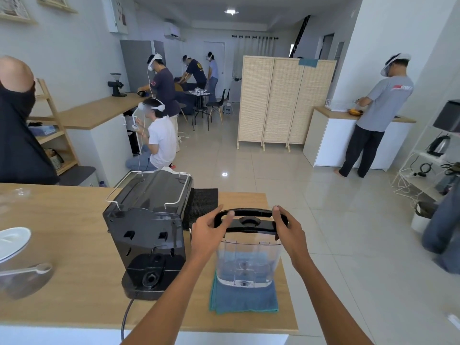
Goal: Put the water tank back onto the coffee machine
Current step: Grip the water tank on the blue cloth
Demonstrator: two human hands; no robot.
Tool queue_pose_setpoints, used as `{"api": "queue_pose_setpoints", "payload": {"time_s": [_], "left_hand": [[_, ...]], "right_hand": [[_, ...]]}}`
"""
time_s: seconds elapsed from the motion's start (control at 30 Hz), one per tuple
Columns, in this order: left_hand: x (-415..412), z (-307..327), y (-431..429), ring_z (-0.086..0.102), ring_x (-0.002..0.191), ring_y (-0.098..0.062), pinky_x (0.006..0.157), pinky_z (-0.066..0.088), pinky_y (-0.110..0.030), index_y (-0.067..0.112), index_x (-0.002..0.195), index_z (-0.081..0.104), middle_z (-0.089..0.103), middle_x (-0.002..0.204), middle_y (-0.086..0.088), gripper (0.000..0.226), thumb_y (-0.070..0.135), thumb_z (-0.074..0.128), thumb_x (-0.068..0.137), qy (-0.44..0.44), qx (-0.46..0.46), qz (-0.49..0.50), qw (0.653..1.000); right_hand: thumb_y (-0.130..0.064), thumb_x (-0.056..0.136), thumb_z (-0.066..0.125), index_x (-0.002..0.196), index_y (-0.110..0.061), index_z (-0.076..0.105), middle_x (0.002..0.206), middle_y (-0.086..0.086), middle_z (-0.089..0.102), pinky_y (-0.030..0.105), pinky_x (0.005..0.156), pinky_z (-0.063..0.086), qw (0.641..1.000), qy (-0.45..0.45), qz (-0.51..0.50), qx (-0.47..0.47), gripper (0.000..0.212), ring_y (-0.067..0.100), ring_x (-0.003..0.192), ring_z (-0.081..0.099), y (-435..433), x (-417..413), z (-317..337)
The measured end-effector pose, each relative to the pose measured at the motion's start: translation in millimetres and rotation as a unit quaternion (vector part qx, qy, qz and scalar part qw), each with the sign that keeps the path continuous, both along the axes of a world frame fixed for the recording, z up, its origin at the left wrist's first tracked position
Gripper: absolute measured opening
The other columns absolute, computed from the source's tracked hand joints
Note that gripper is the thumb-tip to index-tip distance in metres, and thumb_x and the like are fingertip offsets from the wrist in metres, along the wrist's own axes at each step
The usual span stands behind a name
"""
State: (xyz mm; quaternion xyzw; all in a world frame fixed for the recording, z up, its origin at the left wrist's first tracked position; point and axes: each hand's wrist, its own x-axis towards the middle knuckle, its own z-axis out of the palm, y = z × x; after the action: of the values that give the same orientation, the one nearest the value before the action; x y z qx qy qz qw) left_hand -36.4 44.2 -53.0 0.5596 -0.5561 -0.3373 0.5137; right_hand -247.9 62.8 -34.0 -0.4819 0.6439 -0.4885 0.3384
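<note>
Far left on the pale wood-grain countertop (74, 240), a white round lid (12, 241) and a clear plastic spoon (27, 270) sit blurred at the edge. Next along, the glossy black boxy coffee machine (149, 220) shows its back to the camera, 2 rectangular slots in the rear wall, a round socket in the low base step, a thin chrome rail around the top, a black cord trailing off the counter's near edge. Behind it lies a black ribbed rubber mat (204, 202). Now the left hand (207, 235), fingers curled around the left end of the tank's black plastic lid. There's the clear, smooth-walled plastic water tank (247, 262), upright, long axis vertical, lid up, valve end down, just beside the machine's right side and over a folded teal cloth (244, 298); whether it touches the cloth is unclear. Right hand (290, 232) clasps the lid's right end, fingertips over the top.
</note>
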Motion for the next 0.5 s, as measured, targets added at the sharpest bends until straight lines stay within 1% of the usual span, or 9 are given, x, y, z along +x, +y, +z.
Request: {"api": "queue_pose_setpoints", "payload": {"time_s": [0.03,0.07,0.13,0.2,0.3,0.33,0.4,0.43,0.5], "left_hand": [[-2,2,1,0.067,0.078,-0.004,0.071,0.051,-0.012,0.019,0.130,0.065,0.077,0.086,0.007,0.068,0.067,0.061,0.081,0.021,0.005,0.010,1.000],[-3,4,1,0.059,0.067,-0.003,0.061,0.047,-0.009,0.019,0.125,0.069,0.073,0.072,0.008,0.062,0.065,0.058,0.085,0.041,0.013,0.026,0.999],[-6,6,-3,0.053,0.062,-0.001,0.060,0.045,-0.013,0.022,0.116,0.074,0.071,0.064,0.006,0.048,0.059,0.061,0.088,0.072,0.028,0.051,0.996],[-7,6,-6,0.055,0.074,0.000,0.071,0.047,-0.017,0.025,0.119,0.073,0.070,0.077,0.010,0.043,0.053,0.065,0.088,0.077,0.046,0.035,0.995],[-6,2,-7,0.056,0.109,-0.005,0.101,0.045,-0.031,0.030,0.136,0.059,0.065,0.117,0.010,0.053,0.055,0.062,0.089,0.051,0.080,-0.017,0.995],[-5,0,-8,0.055,0.110,-0.005,0.105,0.043,-0.036,0.034,0.139,0.055,0.063,0.119,0.011,0.054,0.057,0.058,0.090,0.035,0.089,-0.029,0.995],[-3,-3,-5,0.057,0.101,-0.004,0.106,0.042,-0.039,0.040,0.142,0.049,0.062,0.110,0.013,0.054,0.059,0.053,0.092,0.013,0.092,-0.051,0.994],[-2,-4,-3,0.056,0.104,-0.005,0.108,0.041,-0.041,0.043,0.143,0.047,0.061,0.113,0.014,0.054,0.060,0.052,0.092,0.012,0.090,-0.060,0.994],[0,-7,1,0.050,0.126,-0.012,0.113,0.037,-0.046,0.048,0.145,0.041,0.054,0.137,0.012,0.063,0.068,0.053,0.086,0.007,0.082,-0.080,0.993]], "right_hand": [[-0.065,0.091,0.048,0.141,-0.030,0.055,0.140,-0.005,0.060,0.034,0.106,0.042,1.000,-0.008,-0.006,-0.003,0.061,0.018,0.128,0.054,0,0,-1],[-0.064,0.091,0.049,0.141,-0.030,0.056,0.142,-0.004,0.059,0.035,0.107,0.041,1.000,-0.016,-0.011,-0.003,0.061,0.019,0.130,0.053,0,1,-1],[-0.065,0.089,0.051,0.146,-0.033,0.049,0.145,-0.001,0.056,0.039,0.110,0.038,0.999,-0.035,-0.011,0.006,0.065,0.022,0.133,0.050,-1,1,-2],[-0.066,0.088,0.051,0.153,-0.037,0.035,0.151,0.002,0.050,0.043,0.113,0.035,0.999,-0.044,0.004,0.022,0.072,0.026,0.138,0.044,0,1,-3],[-0.062,0.092,0.050,0.157,-0.039,0.021,0.159,0.001,0.037,0.043,0.115,0.030,0.998,-0.041,0.033,0.030,0.075,0.027,0.145,0.035,3,-2,-3],[-0.061,0.093,0.049,0.157,-0.039,0.019,0.161,0.001,0.034,0.043,0.115,0.029,0.998,-0.035,0.045,0.030,0.074,0.027,0.146,0.033,5,-3,-3],[-0.059,0.094,0.048,0.158,-0.039,0.016,0.161,0.001,0.033,0.042,0.115,0.030,0.997,-0.016,0.061,0.034,0.074,0.027,0.146,0.034,8,-6,-5],[-0.058,0.095,0.047,0.158,-0.038,0.015,0.161,0.001,0.033,0.042,0.115,0.030,0.997,-0.005,0.067,0.035,0.074,0.027,0.145,0.035,10,-7,-7],[-0.054,0.095,0.049,0.159,-0.035,0.012,0.161,0.001,0.033,0.041,0.115,0.031,0.996,0.016,0.083,0.027,0.076,0.027,0.145,0.035,12,-10,-9]]}}
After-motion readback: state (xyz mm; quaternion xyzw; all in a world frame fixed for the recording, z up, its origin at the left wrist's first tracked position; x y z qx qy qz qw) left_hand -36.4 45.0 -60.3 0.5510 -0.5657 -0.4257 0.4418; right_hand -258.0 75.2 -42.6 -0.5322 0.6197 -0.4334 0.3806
